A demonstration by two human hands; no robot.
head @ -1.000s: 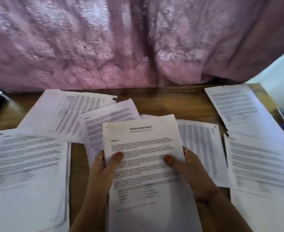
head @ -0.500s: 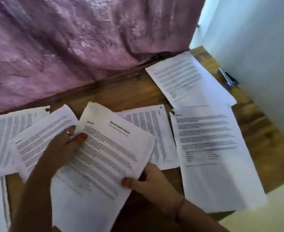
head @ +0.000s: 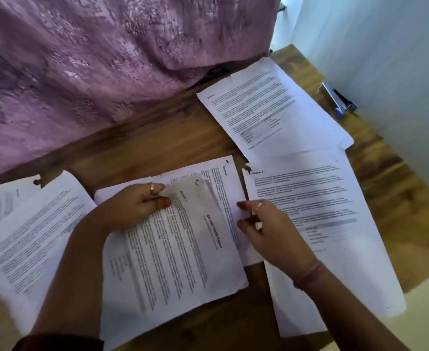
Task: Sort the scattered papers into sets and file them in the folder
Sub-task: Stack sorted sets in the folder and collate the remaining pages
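Since the earlier frame the title set (head: 183, 249) has turned sideways onto the Section 6 sheet (head: 230, 178). Left hand (head: 132, 209) pinches its corner; right hand (head: 264, 224), grip loosely curled, holds nothing visible. Advise squaring edges before stacking.

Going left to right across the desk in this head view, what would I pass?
Far-left sheet → tilted sheet → left hand → Sample Health Report → right hand → Section 4 sheet → blue stapler.
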